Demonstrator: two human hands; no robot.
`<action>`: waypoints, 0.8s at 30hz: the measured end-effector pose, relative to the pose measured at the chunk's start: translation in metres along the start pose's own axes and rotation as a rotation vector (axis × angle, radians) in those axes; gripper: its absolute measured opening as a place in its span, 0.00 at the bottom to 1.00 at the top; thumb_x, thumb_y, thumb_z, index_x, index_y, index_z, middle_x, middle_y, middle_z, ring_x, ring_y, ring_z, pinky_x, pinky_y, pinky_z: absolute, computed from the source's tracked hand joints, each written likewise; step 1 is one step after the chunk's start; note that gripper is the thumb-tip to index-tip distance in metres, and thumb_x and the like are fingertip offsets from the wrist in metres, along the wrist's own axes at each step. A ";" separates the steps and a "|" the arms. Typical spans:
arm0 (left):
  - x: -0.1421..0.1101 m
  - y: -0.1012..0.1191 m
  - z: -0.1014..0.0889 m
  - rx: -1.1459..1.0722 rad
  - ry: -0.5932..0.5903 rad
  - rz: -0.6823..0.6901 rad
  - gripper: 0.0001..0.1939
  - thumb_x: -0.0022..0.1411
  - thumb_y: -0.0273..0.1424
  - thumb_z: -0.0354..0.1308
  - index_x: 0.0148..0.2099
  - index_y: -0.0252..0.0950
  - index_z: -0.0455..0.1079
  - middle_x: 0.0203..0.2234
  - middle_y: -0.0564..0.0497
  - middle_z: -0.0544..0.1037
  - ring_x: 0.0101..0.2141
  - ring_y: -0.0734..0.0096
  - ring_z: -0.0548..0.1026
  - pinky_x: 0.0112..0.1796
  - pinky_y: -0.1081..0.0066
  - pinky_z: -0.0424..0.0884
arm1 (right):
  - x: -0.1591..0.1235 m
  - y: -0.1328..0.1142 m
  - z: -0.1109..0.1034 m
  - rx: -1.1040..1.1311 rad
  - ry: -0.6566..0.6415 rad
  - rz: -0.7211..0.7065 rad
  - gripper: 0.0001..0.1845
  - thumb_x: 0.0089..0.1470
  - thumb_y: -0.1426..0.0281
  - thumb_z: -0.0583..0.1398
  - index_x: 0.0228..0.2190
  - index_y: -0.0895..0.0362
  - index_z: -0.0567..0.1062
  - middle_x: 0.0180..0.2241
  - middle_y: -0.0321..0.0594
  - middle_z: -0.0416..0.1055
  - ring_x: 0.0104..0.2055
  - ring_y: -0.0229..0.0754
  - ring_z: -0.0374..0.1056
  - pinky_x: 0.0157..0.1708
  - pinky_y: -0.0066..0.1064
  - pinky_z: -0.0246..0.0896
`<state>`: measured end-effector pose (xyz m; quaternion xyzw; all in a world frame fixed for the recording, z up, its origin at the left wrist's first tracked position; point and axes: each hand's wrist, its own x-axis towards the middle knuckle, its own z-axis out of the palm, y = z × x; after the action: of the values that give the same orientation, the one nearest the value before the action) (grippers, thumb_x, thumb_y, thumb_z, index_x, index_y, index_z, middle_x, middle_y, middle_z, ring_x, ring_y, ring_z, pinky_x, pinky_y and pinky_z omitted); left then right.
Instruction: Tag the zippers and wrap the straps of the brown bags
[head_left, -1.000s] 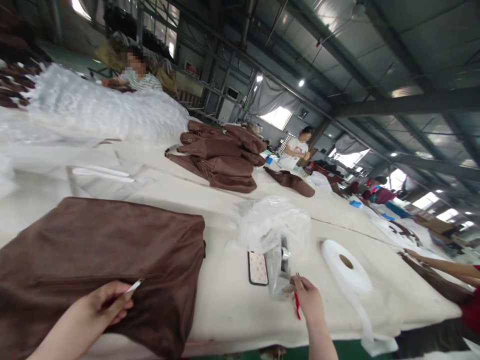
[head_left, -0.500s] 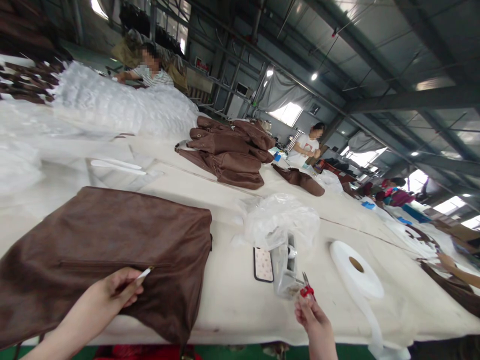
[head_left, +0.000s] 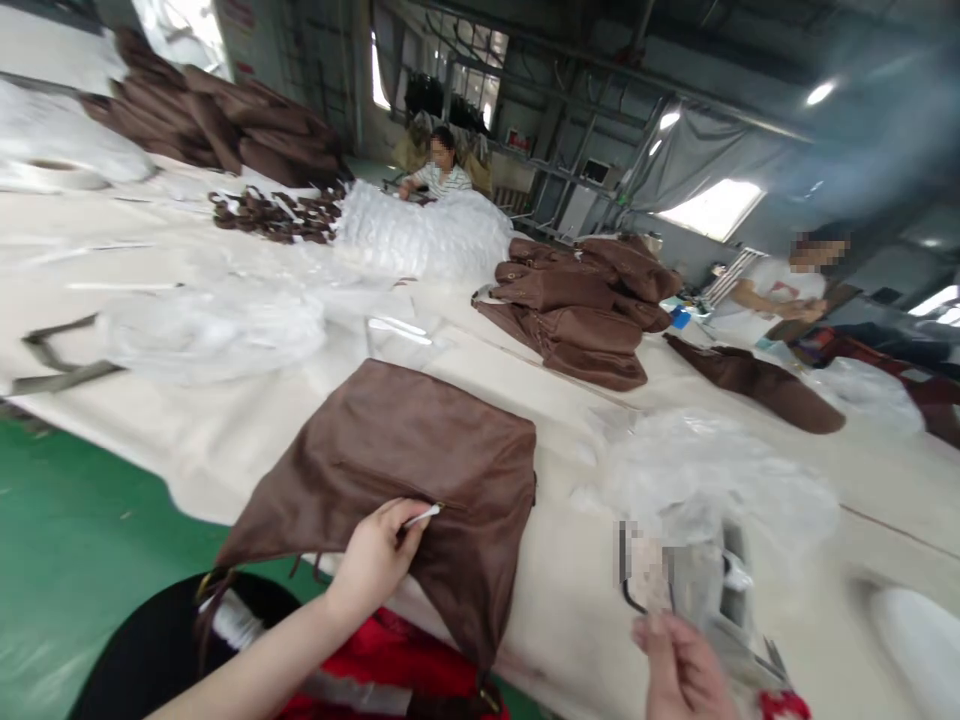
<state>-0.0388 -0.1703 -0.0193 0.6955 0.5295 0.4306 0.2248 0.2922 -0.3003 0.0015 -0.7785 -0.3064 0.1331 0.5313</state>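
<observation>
Bag (head_left: pixel 435 420) of brown leather-like material lies near the front edge of the table, which has a cream cover (head_left: pixel 570 580). Its main face is turned up, and its 2 near corners reach past the table edge. The zipper (head_left: pixel 375 478) makes a long, nearly straight line on this face; it goes from the upper left down to the right, at a slant across the view. The left hand (head_left: pixel 379 560) is above the bag, close to the right end of the zipper. Its thumb and index finger pinch a small white strip (head_left: pixel 426 514), and the other fingers are curled. The long axis of this strip points to the right and slightly upward in the view, with its free end at the zipper's end.

The right hand (head_left: pixel 684 668) is at the lower border of the view, just beside the phone (head_left: pixel 646 575). Its thumb and index finger are close together at the tips; I cannot tell if something is between them. To its right are the red-handled snips (head_left: pixel 783 702), with the points directed up and a little left. The tape dispenser (head_left: pixel 735 590) is behind the snips, near the clear plastic bags (head_left: pixel 705 465). Farther back is the pile of brown bags (head_left: pixel 585 315).
</observation>
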 end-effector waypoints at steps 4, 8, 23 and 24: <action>-0.004 0.006 0.000 -0.013 -0.036 -0.006 0.09 0.61 0.29 0.51 0.39 0.40 0.72 0.33 0.51 0.80 0.35 0.69 0.78 0.40 0.72 0.72 | -0.038 -0.060 0.100 0.250 -0.666 -0.019 0.20 0.51 0.51 0.61 0.26 0.56 0.73 0.20 0.36 0.70 0.23 0.39 0.65 0.26 0.29 0.62; -0.012 0.007 0.002 -0.025 -0.002 -0.081 0.15 0.59 0.25 0.51 0.49 0.39 0.63 0.29 0.53 0.77 0.31 0.68 0.77 0.37 0.70 0.72 | -0.060 -0.092 0.171 0.468 -1.015 0.053 0.19 0.50 0.54 0.63 0.23 0.56 0.70 0.18 0.32 0.66 0.19 0.33 0.58 0.19 0.25 0.53; -0.017 0.010 0.003 -0.024 -0.017 -0.104 0.13 0.59 0.24 0.50 0.47 0.39 0.59 0.28 0.53 0.76 0.31 0.66 0.76 0.36 0.68 0.71 | -0.060 -0.088 0.197 0.345 -1.104 0.238 0.13 0.44 0.63 0.63 0.20 0.57 0.66 0.13 0.28 0.62 0.12 0.27 0.50 0.11 0.20 0.39; -0.017 0.010 0.002 -0.022 -0.026 -0.092 0.13 0.59 0.24 0.50 0.47 0.38 0.61 0.29 0.52 0.77 0.32 0.66 0.76 0.37 0.68 0.71 | -0.060 -0.087 0.197 0.335 -1.097 0.234 0.13 0.44 0.63 0.63 0.20 0.57 0.66 0.13 0.28 0.62 0.12 0.27 0.51 0.10 0.19 0.40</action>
<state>-0.0323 -0.1890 -0.0187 0.6736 0.5531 0.4164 0.2587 0.1112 -0.1691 -0.0050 -0.5297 -0.4234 0.6213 0.3925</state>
